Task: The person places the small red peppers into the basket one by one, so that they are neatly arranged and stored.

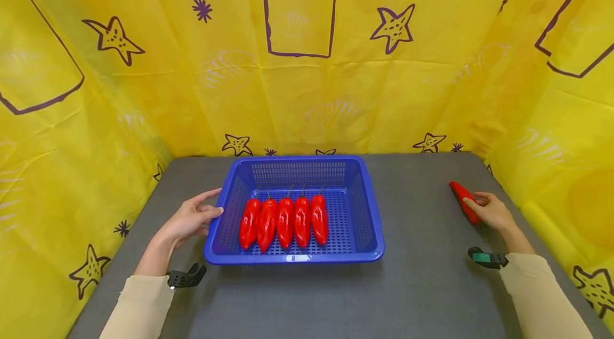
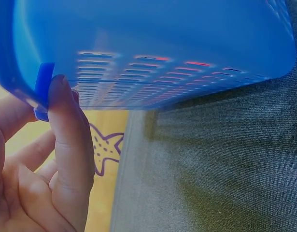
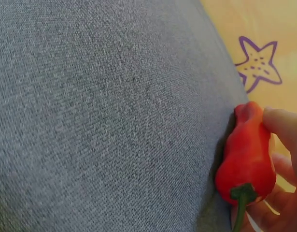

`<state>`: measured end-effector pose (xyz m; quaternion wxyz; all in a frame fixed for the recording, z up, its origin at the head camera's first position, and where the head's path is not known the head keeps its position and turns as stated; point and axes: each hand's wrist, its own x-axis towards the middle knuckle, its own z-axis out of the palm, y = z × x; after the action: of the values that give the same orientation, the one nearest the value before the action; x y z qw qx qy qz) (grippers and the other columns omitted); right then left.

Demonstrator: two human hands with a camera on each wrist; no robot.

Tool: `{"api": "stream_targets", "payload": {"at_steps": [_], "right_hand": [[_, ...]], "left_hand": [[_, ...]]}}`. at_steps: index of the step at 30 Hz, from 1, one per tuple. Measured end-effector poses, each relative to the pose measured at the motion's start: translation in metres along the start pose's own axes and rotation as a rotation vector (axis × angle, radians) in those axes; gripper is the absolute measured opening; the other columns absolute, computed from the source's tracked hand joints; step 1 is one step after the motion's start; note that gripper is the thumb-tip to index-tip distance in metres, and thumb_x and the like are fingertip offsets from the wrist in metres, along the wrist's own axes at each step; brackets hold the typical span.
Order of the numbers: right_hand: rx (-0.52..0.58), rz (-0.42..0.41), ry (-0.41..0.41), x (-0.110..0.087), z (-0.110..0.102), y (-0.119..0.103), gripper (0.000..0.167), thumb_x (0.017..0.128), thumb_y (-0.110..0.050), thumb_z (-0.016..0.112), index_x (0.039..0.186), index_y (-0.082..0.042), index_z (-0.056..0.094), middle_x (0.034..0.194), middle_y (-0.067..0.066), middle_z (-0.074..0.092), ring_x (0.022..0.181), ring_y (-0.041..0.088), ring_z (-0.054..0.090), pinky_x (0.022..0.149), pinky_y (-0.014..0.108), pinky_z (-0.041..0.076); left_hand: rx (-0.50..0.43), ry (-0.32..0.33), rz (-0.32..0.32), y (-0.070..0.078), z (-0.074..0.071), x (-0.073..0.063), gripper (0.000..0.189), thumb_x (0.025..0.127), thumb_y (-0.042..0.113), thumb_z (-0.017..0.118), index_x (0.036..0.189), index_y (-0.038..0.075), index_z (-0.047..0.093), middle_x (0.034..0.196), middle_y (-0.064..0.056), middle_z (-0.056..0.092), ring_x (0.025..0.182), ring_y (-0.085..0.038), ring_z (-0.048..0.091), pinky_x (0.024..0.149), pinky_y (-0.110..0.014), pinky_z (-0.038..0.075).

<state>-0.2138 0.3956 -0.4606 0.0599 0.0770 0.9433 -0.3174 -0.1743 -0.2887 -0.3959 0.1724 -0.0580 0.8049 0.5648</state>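
Note:
A blue plastic basket (image 1: 374,222) with slotted walls holds several glossy red peppers (image 1: 285,223), lying side by side in its left and middle part, stems toward the back. At the basket's left rim, my left hand (image 1: 194,216) pinches the edge; the left wrist view shows the thumb (image 2: 66,130) on the rim's outer side. Far to the right, my right hand (image 1: 491,212) holds a single red pepper (image 1: 462,201) between thumb and fingers, close over the table. That pepper's green stem (image 3: 242,195) points toward the wrist camera in the right wrist view.
The grey cloth-covered table (image 1: 412,285) lies under everything. Yellow fabric (image 1: 307,99) printed with stars and frames rises along the back and both sides, near the right hand. Each wrist carries a dark strap mount (image 1: 187,276).

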Motion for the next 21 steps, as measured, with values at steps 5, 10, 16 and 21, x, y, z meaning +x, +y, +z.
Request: {"api": "stream_targets", "payload": {"at_steps": [5,10,16,21], "right_hand": [[-0.007,-0.028,0.001,0.002,0.002,-0.003,0.071,0.093,-0.048,0.042,0.129,0.012,0.035,0.124,0.039,0.041,0.108,0.051,0.042,0.087,0.058,0.037],[-0.003,-0.05,-0.015,0.003,0.003,-0.007,0.067,0.093,-0.048,0.042,0.129,0.009,0.039,0.127,0.038,0.04,0.111,0.05,0.041,0.088,0.058,0.037],[-0.004,-0.075,-0.018,0.005,0.005,-0.009,0.065,0.093,-0.047,0.043,0.13,0.006,0.042,0.127,0.037,0.041,0.11,0.049,0.043,0.084,0.056,0.04],[-0.012,-0.096,-0.026,0.005,0.004,-0.01,0.062,0.093,-0.047,0.045,0.13,0.004,0.044,0.126,0.037,0.044,0.108,0.047,0.046,0.08,0.05,0.044]], "left_hand": [[0.002,0.003,-0.009,0.001,0.0,0.001,0.07,0.09,0.022,0.06,0.147,0.014,0.021,0.095,-0.012,0.066,0.078,-0.024,0.066,0.069,-0.042,0.056],[0.002,0.003,-0.007,0.001,0.0,0.0,0.07,0.09,0.023,0.06,0.147,0.014,0.021,0.096,-0.012,0.066,0.08,-0.024,0.067,0.07,-0.042,0.056],[-0.018,-0.014,0.004,0.0,-0.001,0.0,0.071,0.089,0.021,0.06,0.147,0.013,0.02,0.094,-0.011,0.067,0.079,-0.025,0.067,0.069,-0.043,0.056],[-0.035,-0.025,0.012,-0.002,-0.001,0.001,0.072,0.089,0.021,0.061,0.147,0.011,0.02,0.092,-0.011,0.067,0.079,-0.025,0.067,0.069,-0.044,0.056]]}}
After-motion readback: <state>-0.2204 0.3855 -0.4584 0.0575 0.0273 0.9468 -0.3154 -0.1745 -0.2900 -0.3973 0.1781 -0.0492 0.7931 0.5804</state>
